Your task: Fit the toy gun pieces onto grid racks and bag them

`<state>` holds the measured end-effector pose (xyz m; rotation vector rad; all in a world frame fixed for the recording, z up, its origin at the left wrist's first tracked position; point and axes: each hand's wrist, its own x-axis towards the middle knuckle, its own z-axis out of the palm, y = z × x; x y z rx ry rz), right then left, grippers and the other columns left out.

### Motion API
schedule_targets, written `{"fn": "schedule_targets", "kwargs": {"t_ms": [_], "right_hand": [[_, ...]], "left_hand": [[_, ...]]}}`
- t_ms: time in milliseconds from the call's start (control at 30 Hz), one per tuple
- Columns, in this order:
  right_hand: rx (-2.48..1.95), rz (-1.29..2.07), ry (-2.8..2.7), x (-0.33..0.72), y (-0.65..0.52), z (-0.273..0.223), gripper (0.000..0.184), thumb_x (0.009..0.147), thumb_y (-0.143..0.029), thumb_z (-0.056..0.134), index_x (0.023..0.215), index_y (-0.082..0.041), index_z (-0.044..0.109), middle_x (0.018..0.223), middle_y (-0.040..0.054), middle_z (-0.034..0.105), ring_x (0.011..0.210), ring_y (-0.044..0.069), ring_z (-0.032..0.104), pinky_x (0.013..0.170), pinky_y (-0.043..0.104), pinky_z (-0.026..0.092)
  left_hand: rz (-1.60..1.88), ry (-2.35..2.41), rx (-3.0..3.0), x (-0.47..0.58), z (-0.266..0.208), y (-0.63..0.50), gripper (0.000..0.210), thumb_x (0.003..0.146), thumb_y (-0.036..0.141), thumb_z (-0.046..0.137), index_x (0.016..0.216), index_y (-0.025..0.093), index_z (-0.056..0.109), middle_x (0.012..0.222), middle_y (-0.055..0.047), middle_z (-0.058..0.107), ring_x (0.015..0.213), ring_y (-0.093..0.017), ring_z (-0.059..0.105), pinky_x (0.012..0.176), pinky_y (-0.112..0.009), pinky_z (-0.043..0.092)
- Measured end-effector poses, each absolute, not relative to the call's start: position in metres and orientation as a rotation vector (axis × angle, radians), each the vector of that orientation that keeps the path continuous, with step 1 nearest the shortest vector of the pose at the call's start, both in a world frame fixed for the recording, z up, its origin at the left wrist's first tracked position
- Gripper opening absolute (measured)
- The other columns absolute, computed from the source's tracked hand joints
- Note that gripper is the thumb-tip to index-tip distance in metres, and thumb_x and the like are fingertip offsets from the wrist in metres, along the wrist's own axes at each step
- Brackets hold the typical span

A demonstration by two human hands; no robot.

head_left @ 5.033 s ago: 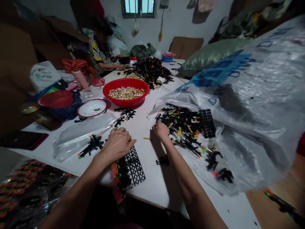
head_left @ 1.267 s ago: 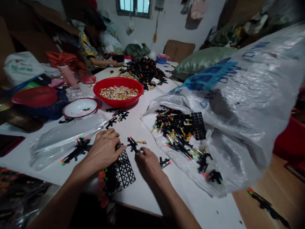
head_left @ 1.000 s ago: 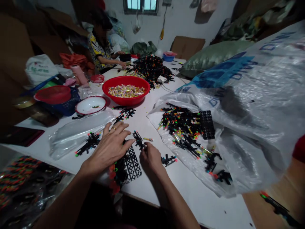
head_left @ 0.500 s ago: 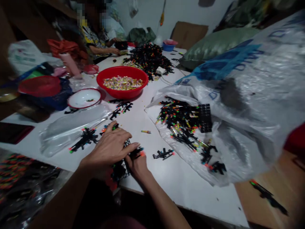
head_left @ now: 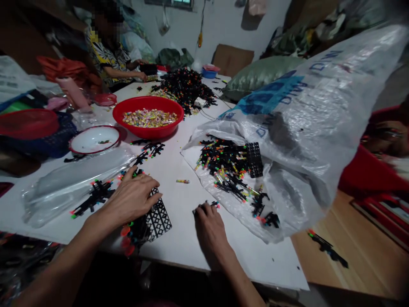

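My left hand [head_left: 136, 194] lies over a black lattice rack [head_left: 159, 219], its fingers curled across the far end and the thumb along the edge. Black toy guns [head_left: 139, 234] with orange and red tips are bunched beside the rack and partly under my wrist. To the right, my right hand [head_left: 211, 219] is closed over a small black toy gun [head_left: 215, 204] on the white table; the fingers hide most of it. A small yellow printed tube [head_left: 183, 181] lies between the hands. Left of my left hand is another cluster of toy guns [head_left: 96, 196].
A white plastic sack [head_left: 287, 140] spills toy guns [head_left: 230, 162] on the right. A red basin [head_left: 150, 132] of small tubes, a white enamel bowl [head_left: 94, 143] and clear plastic bags [head_left: 73, 183] stand left. Behind is a heap of toy guns [head_left: 185, 87]; a co-worker [head_left: 111, 64] sits at the far left.
My right hand has moved right, away from the rack, onto the toy gun lying on the table. My left hand stays at the rack. The view has shifted right.
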<state>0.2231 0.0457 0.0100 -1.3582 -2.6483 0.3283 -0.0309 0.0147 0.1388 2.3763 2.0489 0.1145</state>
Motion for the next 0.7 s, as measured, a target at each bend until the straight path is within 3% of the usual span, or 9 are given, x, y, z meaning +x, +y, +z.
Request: {"fn": "schedule_targets", "kwargs": {"t_ms": [100, 200, 267, 367, 500, 567, 700], "right_hand": [[-1.184, 0.384, -2.698, 0.247, 0.036, 0.001, 0.031, 0.082, -0.003, 0.048, 0.104, -0.021, 0.061, 0.121, 0.0066, 0.055, 0.102, 0.023, 0.05, 0.084, 0.032, 0.042], [-1.224, 0.496, -2.554, 0.251, 0.031, 0.001, 0.025, 0.087, -0.009, 0.047, 0.103, -0.022, 0.061, 0.12, 0.0056, 0.056, 0.102, 0.021, 0.051, 0.085, 0.032, 0.042], [-1.452, 0.537, -2.412, 0.246, 0.032, 0.007, 0.023, 0.088, -0.017, 0.049, 0.109, -0.021, 0.058, 0.112, 0.0081, 0.058, 0.099, 0.023, 0.054, 0.082, 0.033, 0.044], [-1.817, 0.603, -2.282, 0.234, 0.035, 0.016, 0.044, 0.084, -0.023, 0.058, 0.126, -0.016, 0.047, 0.102, 0.0105, 0.06, 0.095, 0.026, 0.058, 0.071, 0.032, 0.045], [-1.934, 0.683, -2.277, 0.219, 0.037, 0.024, 0.047, 0.08, -0.01, 0.052, 0.126, -0.016, 0.045, 0.102, 0.0113, 0.06, 0.094, 0.025, 0.06, 0.066, 0.029, 0.043], [-1.901, 0.734, -2.267, 0.216, 0.042, 0.022, 0.045, 0.076, -0.006, 0.05, 0.12, -0.016, 0.049, 0.103, 0.0113, 0.059, 0.093, 0.024, 0.061, 0.066, 0.028, 0.042], [-1.778, 0.898, -2.176, 0.222, 0.058, 0.01, 0.037, 0.07, -0.011, 0.054, 0.106, -0.017, 0.056, 0.1, 0.0096, 0.061, 0.084, 0.024, 0.062, 0.064, 0.029, 0.039]], "left_hand": [[-0.068, 1.87, 2.562, -0.014, 0.154, 0.047, 0.022, 0.086, 0.031, 0.049, 0.094, 0.017, 0.063, 0.098, -0.01, 0.065, 0.1, -0.026, 0.057, 0.103, -0.051, 0.025], [-0.368, 1.663, 2.506, 0.015, 0.151, 0.102, 0.022, 0.084, 0.027, 0.051, 0.098, 0.015, 0.063, 0.103, -0.014, 0.065, 0.103, -0.028, 0.057, 0.094, -0.043, 0.037], [-0.552, 1.621, 2.398, 0.033, 0.131, 0.137, 0.019, 0.076, 0.026, 0.061, 0.089, 0.013, 0.067, 0.093, -0.015, 0.068, 0.091, -0.028, 0.062, 0.081, -0.038, 0.045], [-0.697, 1.573, 2.301, 0.049, 0.09, 0.172, 0.014, 0.065, 0.022, 0.071, 0.076, 0.013, 0.067, 0.078, -0.011, 0.068, 0.08, -0.025, 0.064, 0.072, -0.033, 0.048], [-0.656, 1.469, 2.303, 0.056, 0.073, 0.184, 0.004, 0.07, 0.017, 0.065, 0.074, 0.014, 0.065, 0.073, -0.006, 0.066, 0.074, -0.019, 0.062, 0.067, -0.029, 0.047], [-0.551, 1.422, 2.339, 0.056, 0.09, 0.175, 0.008, 0.072, 0.016, 0.062, 0.079, 0.014, 0.064, 0.076, -0.007, 0.066, 0.074, -0.019, 0.06, 0.065, -0.027, 0.045], [-0.174, 1.377, 2.343, 0.047, 0.147, 0.129, 0.023, 0.088, 0.029, 0.046, 0.103, 0.016, 0.058, 0.089, -0.005, 0.064, 0.078, -0.016, 0.056, 0.071, -0.025, 0.043]]}}
